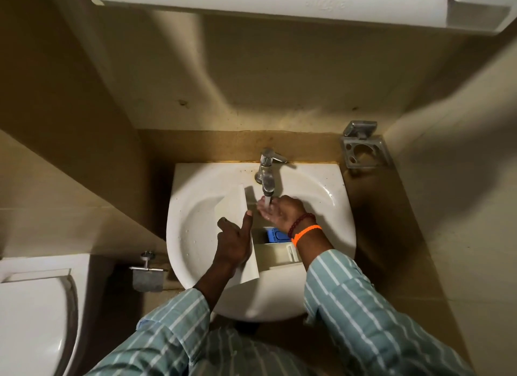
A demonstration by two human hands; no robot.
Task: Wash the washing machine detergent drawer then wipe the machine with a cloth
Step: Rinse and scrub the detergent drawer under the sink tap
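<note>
- The detergent drawer [240, 208] is lying in the white sink [195, 224], its front panel standing up on the left, its compartments and a blue insert [275, 235] facing up.
- The left hand [233, 242] is grasping the drawer's front panel, thumb pressing its edge.
- The right hand [282, 212] is lying released, fingers spread under water running from the tap [267, 171].
- A metal holder [363, 149] is sitting on the right wall, well apart.

Dim warm light, deep corner shadows, wide-angle bending at edges
</note>
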